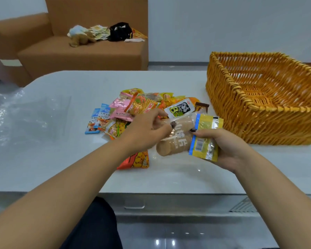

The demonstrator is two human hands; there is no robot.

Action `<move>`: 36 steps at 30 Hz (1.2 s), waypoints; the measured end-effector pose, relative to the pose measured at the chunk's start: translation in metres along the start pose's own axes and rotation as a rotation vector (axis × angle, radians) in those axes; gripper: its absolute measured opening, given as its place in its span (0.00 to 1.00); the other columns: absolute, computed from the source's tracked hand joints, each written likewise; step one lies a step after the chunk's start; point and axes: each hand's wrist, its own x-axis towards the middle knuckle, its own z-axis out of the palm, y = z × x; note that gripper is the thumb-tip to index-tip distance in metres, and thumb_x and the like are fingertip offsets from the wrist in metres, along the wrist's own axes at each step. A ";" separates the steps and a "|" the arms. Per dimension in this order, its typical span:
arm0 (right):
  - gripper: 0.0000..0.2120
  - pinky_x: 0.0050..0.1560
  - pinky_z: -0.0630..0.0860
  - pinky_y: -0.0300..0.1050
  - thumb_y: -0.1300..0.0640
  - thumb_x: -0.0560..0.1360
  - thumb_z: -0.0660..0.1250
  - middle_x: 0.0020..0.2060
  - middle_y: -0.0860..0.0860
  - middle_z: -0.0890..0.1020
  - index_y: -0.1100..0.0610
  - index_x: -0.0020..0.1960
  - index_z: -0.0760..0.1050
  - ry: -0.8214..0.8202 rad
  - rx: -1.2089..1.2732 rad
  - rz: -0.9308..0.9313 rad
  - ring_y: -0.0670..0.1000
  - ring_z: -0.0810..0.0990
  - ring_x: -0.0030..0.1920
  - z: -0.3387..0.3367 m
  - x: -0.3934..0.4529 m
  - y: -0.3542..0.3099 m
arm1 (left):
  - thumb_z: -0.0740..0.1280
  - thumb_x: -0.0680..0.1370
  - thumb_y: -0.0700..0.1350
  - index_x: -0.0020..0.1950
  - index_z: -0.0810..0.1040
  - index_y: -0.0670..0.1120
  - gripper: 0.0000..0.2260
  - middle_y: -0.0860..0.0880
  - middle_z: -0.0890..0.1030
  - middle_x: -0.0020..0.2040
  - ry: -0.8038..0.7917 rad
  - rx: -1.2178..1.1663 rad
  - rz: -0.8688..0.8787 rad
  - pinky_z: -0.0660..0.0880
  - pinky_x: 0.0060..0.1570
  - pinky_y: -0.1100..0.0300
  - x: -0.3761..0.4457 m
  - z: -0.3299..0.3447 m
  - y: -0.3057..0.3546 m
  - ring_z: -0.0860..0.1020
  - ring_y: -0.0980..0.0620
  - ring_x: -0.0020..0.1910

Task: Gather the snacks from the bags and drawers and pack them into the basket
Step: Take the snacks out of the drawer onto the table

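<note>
Snacks lie in a loose heap at the middle of the white table, with the wicker basket standing at the right, its visible floor bare of packets. Your right hand curls its fingers round two items held together just near the basket's near-left corner: a yellow-and-blue sachet on the right, and a clear-wrapped roll of brown discs lying beside it to the left. Your left hand reaches across from the left, thumb and fingers pinching the far end of that roll's wrapper, so both hands share the roll. A white packet with green cartoon print lies just beyond the hands, and an orange packet sits partly hidden under your left forearm at the near side of the heap. A crumpled clear plastic bag lies flat at the far left of the table. Judged against the task, unloading onto the table appears largely accomplished, whereas packing has apparently not begun: nothing can be seen inside the basket, and the whole heap, plus the two items you hold, remains to be transferred. More packets and a black bag rest on the brown sofa far behind; whether they belong to the job cannot be told.
</note>
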 end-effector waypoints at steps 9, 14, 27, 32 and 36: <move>0.06 0.35 0.81 0.51 0.64 0.78 0.60 0.40 0.59 0.82 0.63 0.45 0.74 0.190 0.193 0.087 0.56 0.83 0.37 0.005 0.020 -0.004 | 0.68 0.77 0.53 0.48 0.79 0.47 0.10 0.52 0.80 0.43 0.262 -0.073 -0.256 0.72 0.43 0.55 -0.032 0.004 -0.020 0.77 0.53 0.43; 0.08 0.37 0.82 0.46 0.75 0.74 0.59 0.53 0.65 0.78 0.65 0.47 0.71 0.219 -0.079 -0.016 0.56 0.80 0.42 0.023 0.046 -0.020 | 0.64 0.80 0.50 0.53 0.73 0.48 0.06 0.49 0.79 0.49 0.308 -0.242 -0.457 0.77 0.41 0.55 -0.050 0.032 -0.028 0.79 0.50 0.42; 0.27 0.64 0.67 0.48 0.50 0.75 0.69 0.66 0.56 0.72 0.57 0.71 0.68 0.225 -1.391 -0.654 0.55 0.70 0.66 -0.016 0.001 0.031 | 0.72 0.76 0.46 0.70 0.73 0.43 0.23 0.45 0.71 0.68 0.269 0.147 0.060 0.65 0.69 0.57 -0.085 0.060 -0.023 0.67 0.48 0.70; 0.41 0.63 0.73 0.54 0.31 0.69 0.62 0.68 0.58 0.71 0.54 0.74 0.62 -0.008 -1.838 -0.761 0.59 0.72 0.67 -0.050 -0.041 0.106 | 0.72 0.72 0.54 0.70 0.71 0.44 0.30 0.41 0.70 0.71 0.103 0.547 0.317 0.72 0.63 0.51 -0.134 0.051 -0.067 0.71 0.43 0.69; 0.51 0.56 0.74 0.64 0.38 0.57 0.79 0.63 0.65 0.74 0.58 0.72 0.64 0.092 -2.093 -0.727 0.67 0.74 0.63 -0.052 -0.024 0.137 | 0.78 0.66 0.54 0.73 0.68 0.44 0.39 0.41 0.70 0.73 -0.054 0.808 0.372 0.72 0.65 0.46 -0.144 0.045 -0.095 0.70 0.40 0.70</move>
